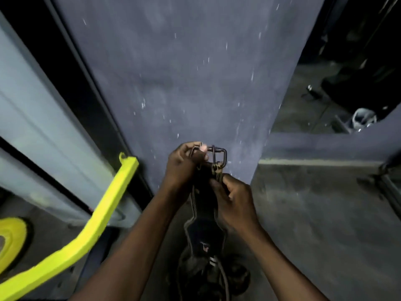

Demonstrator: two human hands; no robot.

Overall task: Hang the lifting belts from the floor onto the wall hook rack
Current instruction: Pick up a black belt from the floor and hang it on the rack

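Note:
A dark lifting belt [204, 231] with pale stitched edges hangs down in front of the grey-blue wall [184, 72]. Its metal buckle [219, 154] is at the top. My left hand [182, 166] grips the belt's top end at the buckle, thumb over the metal. My right hand [232, 200] pinches the strap just below the buckle from the right. Below the hanging belt, more dark belts and straps [208, 276] lie in a blurred heap on the floor. No hook rack shows in this view.
A bright yellow bar [104, 213] of a gym machine slants across the lower left, with a yellow disc [10, 237] beside it. A pale door or panel [39, 118] stands left. Right of the wall, a mirror or opening [347, 83] shows dark equipment. Concrete floor [325, 224] spreads right.

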